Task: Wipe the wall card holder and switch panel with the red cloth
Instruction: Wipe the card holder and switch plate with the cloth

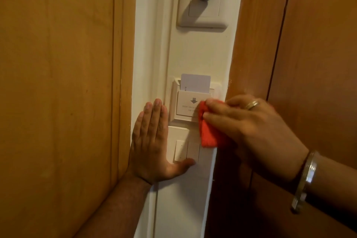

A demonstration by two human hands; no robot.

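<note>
In the head view, the red cloth [209, 133] is bunched in the right hand [249, 121] and pressed against the right part of the card holder [190, 107], its lower fold hanging over the top of the switch panel [186, 150] just below. The left hand [151, 141] is laid flat and released on the wall, grasping nothing, its thumb touching a switch. A white card [195, 82] is seated in the holder's slot. The card could be nudged out by an upward stroke, and a switch could be tripped by thumb or cloth pressure.
</note>
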